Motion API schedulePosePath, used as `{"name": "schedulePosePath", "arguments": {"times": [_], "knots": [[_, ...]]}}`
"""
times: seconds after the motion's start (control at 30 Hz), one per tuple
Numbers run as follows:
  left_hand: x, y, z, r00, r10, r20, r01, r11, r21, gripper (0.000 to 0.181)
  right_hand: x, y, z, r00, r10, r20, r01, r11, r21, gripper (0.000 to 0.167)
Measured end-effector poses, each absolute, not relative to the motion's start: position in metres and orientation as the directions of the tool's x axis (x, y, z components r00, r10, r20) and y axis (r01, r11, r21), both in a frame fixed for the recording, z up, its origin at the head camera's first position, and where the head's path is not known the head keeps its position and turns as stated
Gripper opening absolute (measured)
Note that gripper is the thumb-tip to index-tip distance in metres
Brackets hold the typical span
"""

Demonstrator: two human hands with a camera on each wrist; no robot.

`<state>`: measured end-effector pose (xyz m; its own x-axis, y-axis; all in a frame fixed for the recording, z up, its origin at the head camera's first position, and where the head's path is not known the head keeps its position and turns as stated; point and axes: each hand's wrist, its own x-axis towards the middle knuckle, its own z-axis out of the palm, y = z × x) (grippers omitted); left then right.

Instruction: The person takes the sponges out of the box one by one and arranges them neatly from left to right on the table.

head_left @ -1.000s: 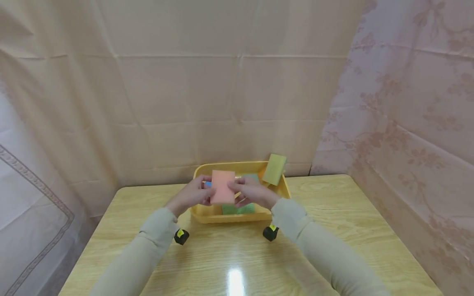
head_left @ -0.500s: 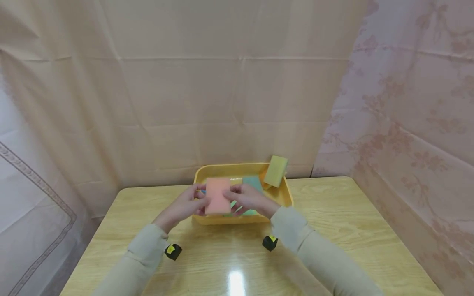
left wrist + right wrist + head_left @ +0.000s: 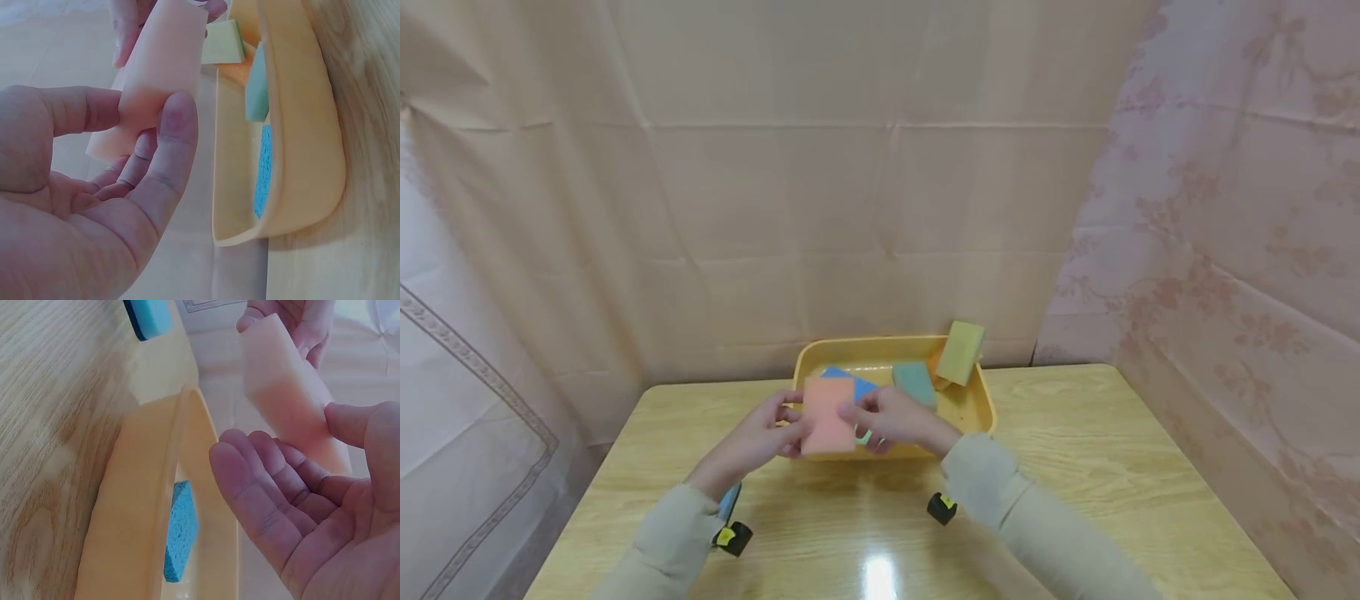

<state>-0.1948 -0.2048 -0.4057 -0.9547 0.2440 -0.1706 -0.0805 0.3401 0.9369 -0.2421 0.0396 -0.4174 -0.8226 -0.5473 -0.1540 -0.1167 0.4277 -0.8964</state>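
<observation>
Both hands hold a pink sponge (image 3: 828, 415) up over the front left part of a yellow plastic basin (image 3: 981, 408). My left hand (image 3: 752, 437) grips its left side, thumb and fingers on opposite faces, as the left wrist view shows. My right hand (image 3: 895, 418) pinches the right side, the thumb (image 3: 353, 425) lying on the near face. Inside the basin are a blue sponge (image 3: 863, 387), partly hidden behind the pink one, and a teal sponge (image 3: 915, 385). A bit of pale green shows between the right fingers.
A yellow sponge (image 3: 961, 353) leans on the basin's back right corner, with something orange (image 3: 935, 367) below it. A blue sponge with a dark layer (image 3: 730, 500) lies on the wooden table (image 3: 1075, 467) beside my left wrist. Curtains (image 3: 880, 192) hang behind the table.
Both hands have moved left and toward me with the pink sponge. More of the blue and teal sponges shows in the basin. The blue sponge by my left wrist has come into sight.
</observation>
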Motion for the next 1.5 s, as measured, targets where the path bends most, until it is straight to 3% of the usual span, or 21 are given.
{"name": "schedulePosePath", "arguments": {"times": [0.27, 0.53, 1.3, 1.5], "knots": [[-0.180, -0.218, -0.412, -0.955, 0.228, -0.190, -0.112, 0.317, 0.942, 0.060, -0.232, 0.029, -0.421, -0.806, -0.574, -0.144, -0.185, 0.476, -0.860, 0.046], [-0.166, -0.234, -0.422, -0.934, 0.296, -0.200, -0.119, 0.269, 0.956, 0.068, -0.221, 0.017, -0.428, -0.784, -0.611, -0.112, -0.262, 0.489, -0.832, 0.044], [-0.141, -0.266, -0.452, -0.929, 0.311, -0.200, -0.109, 0.287, 0.952, 0.060, -0.196, -0.006, -0.451, -0.737, -0.658, -0.157, -0.217, 0.450, -0.866, 0.043], [-0.136, -0.272, -0.461, -0.921, 0.331, -0.203, -0.100, 0.302, 0.948, 0.056, -0.189, -0.010, -0.463, -0.725, -0.668, -0.165, -0.256, 0.484, -0.837, 0.046]]}}
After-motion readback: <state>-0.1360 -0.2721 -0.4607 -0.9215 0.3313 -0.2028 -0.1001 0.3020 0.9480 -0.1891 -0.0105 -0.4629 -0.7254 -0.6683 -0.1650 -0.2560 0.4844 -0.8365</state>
